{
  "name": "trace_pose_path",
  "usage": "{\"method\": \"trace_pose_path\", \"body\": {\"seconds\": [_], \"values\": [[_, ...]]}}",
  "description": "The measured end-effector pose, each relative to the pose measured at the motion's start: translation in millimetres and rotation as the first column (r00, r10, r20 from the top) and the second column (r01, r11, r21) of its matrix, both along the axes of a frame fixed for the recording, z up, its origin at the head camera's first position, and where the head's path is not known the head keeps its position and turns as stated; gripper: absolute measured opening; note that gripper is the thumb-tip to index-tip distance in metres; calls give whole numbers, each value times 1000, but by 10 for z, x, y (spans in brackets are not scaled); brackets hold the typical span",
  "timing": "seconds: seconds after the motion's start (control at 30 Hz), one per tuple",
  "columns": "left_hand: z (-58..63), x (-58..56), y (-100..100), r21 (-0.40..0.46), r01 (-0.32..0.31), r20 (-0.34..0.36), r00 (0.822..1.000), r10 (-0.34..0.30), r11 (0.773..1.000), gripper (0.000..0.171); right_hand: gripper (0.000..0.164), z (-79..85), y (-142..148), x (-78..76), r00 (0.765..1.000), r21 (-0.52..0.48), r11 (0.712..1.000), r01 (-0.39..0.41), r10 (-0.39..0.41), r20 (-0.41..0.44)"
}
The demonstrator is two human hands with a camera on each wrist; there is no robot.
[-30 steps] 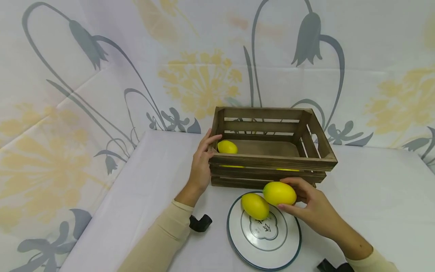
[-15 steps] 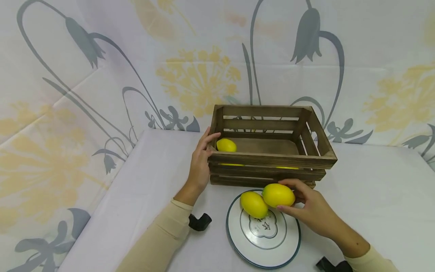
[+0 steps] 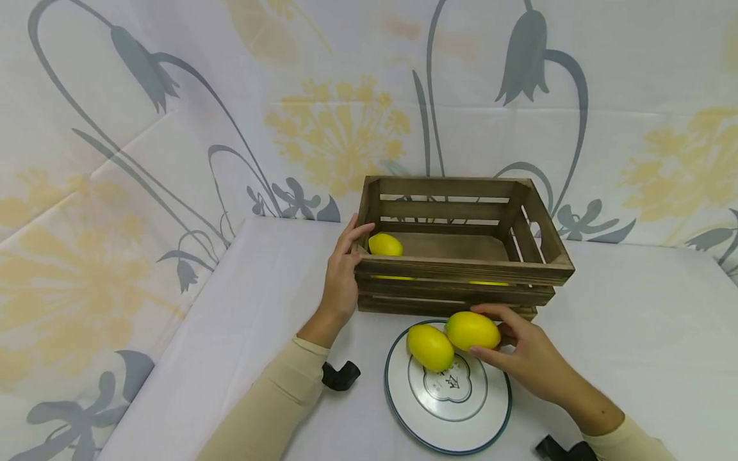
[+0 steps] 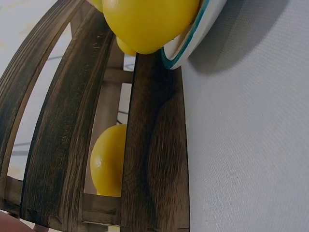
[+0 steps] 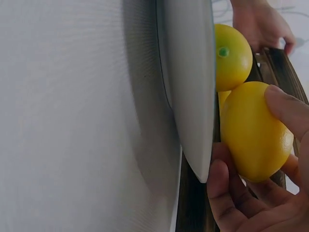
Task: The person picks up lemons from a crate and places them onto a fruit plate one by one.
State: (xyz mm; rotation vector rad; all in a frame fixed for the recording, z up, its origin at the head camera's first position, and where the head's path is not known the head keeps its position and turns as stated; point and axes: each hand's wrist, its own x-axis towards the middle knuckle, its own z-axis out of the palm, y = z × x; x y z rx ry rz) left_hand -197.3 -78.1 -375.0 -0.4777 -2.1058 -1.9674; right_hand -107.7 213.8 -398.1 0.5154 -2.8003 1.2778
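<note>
My right hand (image 3: 527, 349) pinches a yellow lemon (image 3: 474, 331) between thumb and fingers at the plate's far edge. That held lemon (image 5: 256, 133) fills much of the right wrist view. Touching it, a second lemon (image 3: 430, 347) rests on the white, blue-rimmed plate (image 3: 455, 429), which has a printed mark at its centre. Behind the plate stands a brown slatted wooden crate (image 3: 461, 270). My left hand (image 3: 340, 275) grips the crate's left end, fingers over its top edge. One lemon (image 3: 385, 244) shows inside at the left, and more yellow shows through the front slats.
A white cloth (image 3: 628, 346) covers the table, and a patterned curtain (image 3: 230, 77) hangs right behind the crate. Black camera mounts (image 3: 341, 376) sit at both wrists. In the left wrist view, a lemon (image 4: 108, 162) is partly visible between the slats.
</note>
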Motion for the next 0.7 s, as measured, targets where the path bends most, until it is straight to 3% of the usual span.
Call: {"method": "trace_pose_path", "body": {"seconds": [0.7], "values": [[-28, 2, 2, -19, -9, -14, 1000, 9, 1000, 53, 57, -84, -21, 5, 999, 38, 998, -43, 44, -26]]}}
